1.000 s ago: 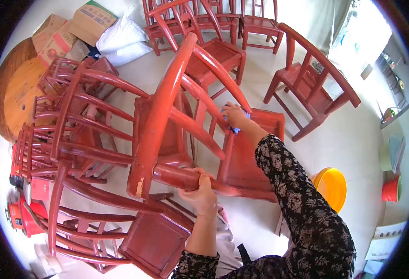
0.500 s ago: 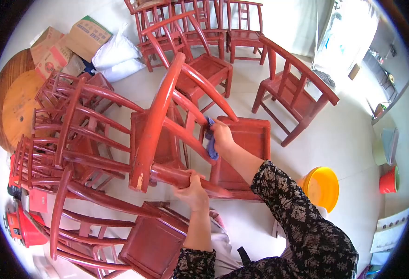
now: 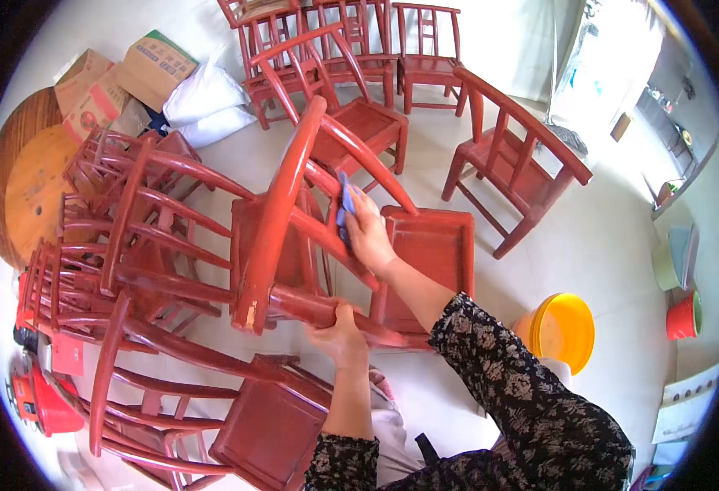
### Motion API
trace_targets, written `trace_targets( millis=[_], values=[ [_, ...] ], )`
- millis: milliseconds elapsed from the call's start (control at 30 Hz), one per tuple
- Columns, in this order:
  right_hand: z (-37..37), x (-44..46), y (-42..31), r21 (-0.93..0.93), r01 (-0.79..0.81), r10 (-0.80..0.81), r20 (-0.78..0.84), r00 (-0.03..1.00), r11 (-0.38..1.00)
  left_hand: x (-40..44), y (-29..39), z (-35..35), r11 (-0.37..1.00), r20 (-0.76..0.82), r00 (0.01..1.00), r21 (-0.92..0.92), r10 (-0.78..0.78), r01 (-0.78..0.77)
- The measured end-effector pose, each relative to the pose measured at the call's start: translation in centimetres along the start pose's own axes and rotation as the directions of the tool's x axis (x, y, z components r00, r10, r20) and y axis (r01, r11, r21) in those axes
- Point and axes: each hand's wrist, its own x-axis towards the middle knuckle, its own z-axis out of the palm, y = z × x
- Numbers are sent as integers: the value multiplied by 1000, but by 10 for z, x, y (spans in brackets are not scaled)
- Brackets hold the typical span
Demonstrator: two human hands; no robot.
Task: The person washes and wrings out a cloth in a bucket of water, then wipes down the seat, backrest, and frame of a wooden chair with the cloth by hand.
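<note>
We apparently wipe: right hand (image 3: 368, 236) pinches blue cloth (image 3: 344, 214) against chair back (image 3: 281, 204), left hand (image 3: 338, 337) encircles its post (image 3: 300, 304). Strokes call for steady bracing.

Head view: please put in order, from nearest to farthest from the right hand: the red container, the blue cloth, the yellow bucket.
From the right hand:
1. Blue cloth: in the hand, at its fingers, against the chair back.
2. Yellow bucket: on the floor, to the right.
3. Red container: farther right, near the picture edge.
</note>
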Motion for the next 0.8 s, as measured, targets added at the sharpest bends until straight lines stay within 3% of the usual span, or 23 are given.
trace_targets(
  millis=[33, 133, 167, 200, 267, 300, 333, 400, 467, 533, 667, 733, 800],
  values=[
    [6, -11, 28, 87, 75, -71, -41, 997, 993, 0, 0, 0, 1000, -4, 1000, -5, 6, -6],
    [4, -11, 47, 203, 33, -43, 43, 998, 979, -3, 7, 5, 999, 2, 1000, 19, 27, -27],
    [0, -12, 48, 82, 152, -150, -38, 988, 985, -5, 6, 1, 999, 4, 1000, 28, 19, -19],
    [-4, -9, 50, 81, 148, -145, -41, 989, 986, -3, 4, -2, 999, 28, 999, 38, -15, 14],
    [-16, 7, 48, 74, -114, 97, 207, 974, 991, 0, 2, -3, 999, 52, 998, 40, -33, 31],
    [-23, 13, 46, -51, -147, 155, 268, 951, 988, 0, 0, -3, 1000, 35, 999, 27, -17, 16],
    [-28, 17, 30, -47, -141, 148, 263, 953, 989, 1, -1, -3, 1000, 19, 1000, 14, 0, 0],
    [-36, 24, -7, -33, 162, -159, 63, 985, 986, 6, -6, -5, 1000, 35, 999, 3, 13, -13],
    [-27, 29, -33, -174, 415, -418, 21, 908, 893, 4, -6, -7, 1000, 43, 999, 1, 12, -12],
    [-18, 25, -41, -253, 317, -291, 136, 947, 914, 3, -1, -3, 999, -5, 999, -3, -52, 52],
    [-22, 18, -25, -223, 245, -206, 186, 961, 943, 5, -6, -5, 999, 6, 999, -28, -45, 45],
    [-27, 16, -20, -96, 122, -87, 312, 946, 988, 5, -5, -4, 1000, 21, 1000, 9, 0, 0],
    [-26, 19, -23, -64, 135, -113, 270, 956, 989, 4, -6, -5, 1000, 15, 1000, -9, -8, 8]
  ],
)
